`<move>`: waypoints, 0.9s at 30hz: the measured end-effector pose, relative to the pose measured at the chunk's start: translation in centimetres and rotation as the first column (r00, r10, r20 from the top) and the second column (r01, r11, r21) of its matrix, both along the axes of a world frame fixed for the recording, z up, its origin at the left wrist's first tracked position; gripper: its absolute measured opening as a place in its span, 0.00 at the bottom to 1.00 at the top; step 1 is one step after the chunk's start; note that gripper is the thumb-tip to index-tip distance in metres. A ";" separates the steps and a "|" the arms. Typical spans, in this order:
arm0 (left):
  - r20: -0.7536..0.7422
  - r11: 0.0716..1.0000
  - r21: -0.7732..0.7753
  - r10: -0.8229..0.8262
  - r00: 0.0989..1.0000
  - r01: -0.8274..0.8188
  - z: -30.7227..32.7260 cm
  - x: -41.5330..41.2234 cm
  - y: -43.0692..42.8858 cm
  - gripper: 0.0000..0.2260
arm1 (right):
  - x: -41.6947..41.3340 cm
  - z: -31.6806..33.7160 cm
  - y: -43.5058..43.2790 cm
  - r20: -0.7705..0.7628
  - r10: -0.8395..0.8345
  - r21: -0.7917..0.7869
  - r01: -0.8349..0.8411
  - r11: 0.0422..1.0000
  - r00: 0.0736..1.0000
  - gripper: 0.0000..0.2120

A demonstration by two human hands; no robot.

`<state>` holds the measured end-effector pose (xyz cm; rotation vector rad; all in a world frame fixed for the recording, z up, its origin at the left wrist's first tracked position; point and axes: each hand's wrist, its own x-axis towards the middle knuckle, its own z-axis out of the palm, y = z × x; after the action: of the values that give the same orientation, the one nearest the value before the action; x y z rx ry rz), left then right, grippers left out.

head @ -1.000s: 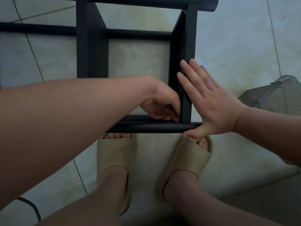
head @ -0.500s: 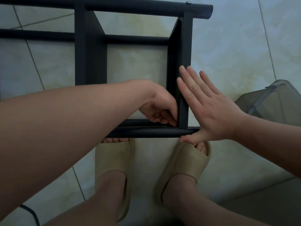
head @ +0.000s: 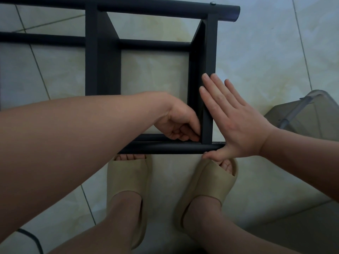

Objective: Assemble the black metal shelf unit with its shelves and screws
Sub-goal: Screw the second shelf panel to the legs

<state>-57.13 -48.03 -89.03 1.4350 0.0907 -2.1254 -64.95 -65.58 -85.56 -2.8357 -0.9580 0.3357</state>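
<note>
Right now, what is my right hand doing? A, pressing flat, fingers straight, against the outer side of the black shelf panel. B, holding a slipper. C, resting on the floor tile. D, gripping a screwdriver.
A: the right hand lies open, fingers straight, against the outer side of the black shelf panel, with its thumb at the near black tube.

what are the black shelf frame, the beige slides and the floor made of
Black tubular shelf frame: likely painted metal, matte; round tubes with an open hollow end. Beige moulded slide sandals: probably foam or rubber, matte, thick and seamless. Pale floor tiles: glazed ceramic or stone, smooth with faint marbling and grout lines.
</note>
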 end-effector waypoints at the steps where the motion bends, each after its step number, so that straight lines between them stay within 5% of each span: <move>1: 0.000 1.000 0.001 0.000 1.000 0.000 0.0 0.0 0.0 0.07 | 0.0 0.0 0.0 0.001 -0.001 0.003 0.001 1.000 1.000 0.62; 16: 0.066 0.999 -0.013 -0.028 0.997 0.029 0.7 0.6 -0.8 0.08 | -0.1 -0.3 0.0 0.007 -0.004 0.031 0.004 1.000 1.000 0.61; 27: 0.066 0.988 -0.101 0.126 0.990 -0.119 -0.2 -0.4 0.1 0.07 | -0.1 -0.4 0.0 -0.003 -0.010 0.038 0.010 0.999 1.000 0.61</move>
<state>-57.57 -47.91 -89.26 1.4110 0.0466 -1.9509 -65.05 -65.58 -85.93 -2.8043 -0.9398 0.3173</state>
